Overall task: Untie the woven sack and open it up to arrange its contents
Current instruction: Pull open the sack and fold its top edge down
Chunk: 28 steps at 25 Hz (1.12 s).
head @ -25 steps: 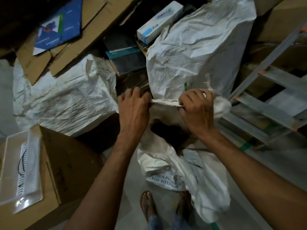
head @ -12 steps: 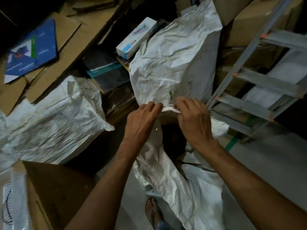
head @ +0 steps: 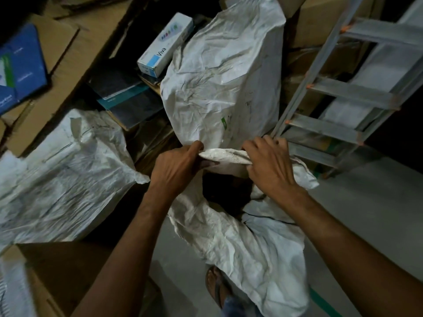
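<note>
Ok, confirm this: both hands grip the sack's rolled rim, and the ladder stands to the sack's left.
Wrong on the ladder. The left hand and right hand do grip the rolled rim of the sack, but the ladder stands to its right, per the head view.

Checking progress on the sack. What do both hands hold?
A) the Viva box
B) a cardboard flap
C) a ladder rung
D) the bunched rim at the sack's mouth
D: the left hand and right hand each grip one end of the bunched rim of the woven sack, which stretches between them.
</note>
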### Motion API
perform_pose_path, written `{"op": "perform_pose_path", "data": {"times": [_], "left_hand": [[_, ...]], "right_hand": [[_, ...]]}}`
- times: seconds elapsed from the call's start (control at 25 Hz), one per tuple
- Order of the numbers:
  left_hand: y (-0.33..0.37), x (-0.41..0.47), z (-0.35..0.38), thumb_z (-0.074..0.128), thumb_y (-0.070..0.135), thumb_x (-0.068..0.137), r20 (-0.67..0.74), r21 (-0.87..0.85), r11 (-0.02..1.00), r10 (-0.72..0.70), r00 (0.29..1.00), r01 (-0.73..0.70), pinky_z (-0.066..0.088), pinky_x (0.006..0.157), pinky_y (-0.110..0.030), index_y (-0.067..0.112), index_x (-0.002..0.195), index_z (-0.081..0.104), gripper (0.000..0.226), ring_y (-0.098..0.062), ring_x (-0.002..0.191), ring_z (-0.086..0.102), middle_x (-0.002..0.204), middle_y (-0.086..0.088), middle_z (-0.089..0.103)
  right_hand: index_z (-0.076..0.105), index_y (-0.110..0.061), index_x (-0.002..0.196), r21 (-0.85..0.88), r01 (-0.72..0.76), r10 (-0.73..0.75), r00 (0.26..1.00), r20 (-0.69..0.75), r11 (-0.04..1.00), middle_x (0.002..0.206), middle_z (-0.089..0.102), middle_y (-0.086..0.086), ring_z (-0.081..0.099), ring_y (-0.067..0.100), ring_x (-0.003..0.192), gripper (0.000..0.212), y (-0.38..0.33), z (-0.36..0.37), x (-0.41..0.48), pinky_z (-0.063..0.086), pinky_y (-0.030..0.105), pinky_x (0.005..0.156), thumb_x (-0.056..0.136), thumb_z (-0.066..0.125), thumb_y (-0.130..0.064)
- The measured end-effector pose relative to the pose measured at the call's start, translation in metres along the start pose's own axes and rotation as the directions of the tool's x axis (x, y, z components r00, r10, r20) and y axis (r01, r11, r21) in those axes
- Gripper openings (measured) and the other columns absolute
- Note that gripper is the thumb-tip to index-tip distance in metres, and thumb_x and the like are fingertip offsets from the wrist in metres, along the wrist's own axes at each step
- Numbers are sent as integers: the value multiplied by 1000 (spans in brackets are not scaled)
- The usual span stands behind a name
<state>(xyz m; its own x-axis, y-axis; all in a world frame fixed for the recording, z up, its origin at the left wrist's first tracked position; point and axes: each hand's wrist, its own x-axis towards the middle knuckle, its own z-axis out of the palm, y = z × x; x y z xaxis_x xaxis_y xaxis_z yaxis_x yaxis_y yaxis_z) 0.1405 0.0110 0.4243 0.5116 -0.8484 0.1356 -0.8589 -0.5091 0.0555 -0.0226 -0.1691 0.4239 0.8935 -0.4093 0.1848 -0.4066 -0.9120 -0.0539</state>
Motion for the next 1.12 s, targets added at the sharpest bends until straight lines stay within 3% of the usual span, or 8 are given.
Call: {"op": "perform_pose_path", "data": {"times": [0.2,0.36,0.6,0.72,0.8,0.92,1.04,1.12], "left_hand": [[27,-2,18,71,32,93,-233,32,987,160,959,-157,45,87,-42,19,140,47,54,-28,110,55,128,-13,59],[41,0,21,73,8,82,-241,-7,982,180,954,-187,53,68,-34,15,133,60,52,-26,96,69,120,-9,69],[43,-5,25,46,24,96,-98,-371,929,-39,994,0,49,66,-30,28,124,56,29,-16,85,68,99,5,72],[29,-12,43,32,41,103,74,-446,887,-99,992,122,39,63,-31,27,120,51,29,-22,74,65,83,2,67],[26,-16,57,30,43,105,95,-281,950,-111,989,134,43,73,-36,27,131,48,35,-23,92,63,103,-2,67],[43,-25,66,39,40,103,-34,-75,997,-22,999,20,34,103,-42,24,145,45,45,-26,126,49,142,-7,50],[56,-26,74,46,57,99,25,-65,997,40,999,-39,33,106,-43,24,149,42,61,-24,132,48,147,-3,49],[55,-22,77,61,67,86,121,-93,992,-70,990,82,36,107,-47,26,156,29,87,-25,136,46,153,-2,43]], "right_hand": [[62,-14,102,119,12,-5,998,-66,993,94,60,9,61,34,85,28,-3,1,9,48,43,72,79,75,-5],[69,-15,114,43,-24,37,937,-346,999,113,68,5,61,28,105,23,-2,15,-10,40,50,106,97,58,-3],[64,-14,132,27,-4,15,903,-429,1000,134,67,13,65,33,121,31,-8,79,-54,43,58,107,105,52,-4],[73,-12,122,70,-19,46,915,-400,997,122,72,12,68,31,107,37,-2,89,-55,55,47,87,108,40,-3],[72,-12,120,74,-25,48,940,-338,997,110,71,9,65,30,94,39,0,87,-52,51,42,72,104,39,1],[66,-13,123,154,-40,66,984,-164,987,104,65,8,58,31,93,43,3,77,-43,45,42,73,84,61,4],[67,-15,118,265,-42,63,996,-70,963,103,65,7,57,31,95,40,11,67,-34,47,43,75,81,62,0],[68,-15,114,287,-90,108,993,-45,954,102,67,7,58,32,97,36,19,62,-27,48,43,76,81,63,-1]]}}
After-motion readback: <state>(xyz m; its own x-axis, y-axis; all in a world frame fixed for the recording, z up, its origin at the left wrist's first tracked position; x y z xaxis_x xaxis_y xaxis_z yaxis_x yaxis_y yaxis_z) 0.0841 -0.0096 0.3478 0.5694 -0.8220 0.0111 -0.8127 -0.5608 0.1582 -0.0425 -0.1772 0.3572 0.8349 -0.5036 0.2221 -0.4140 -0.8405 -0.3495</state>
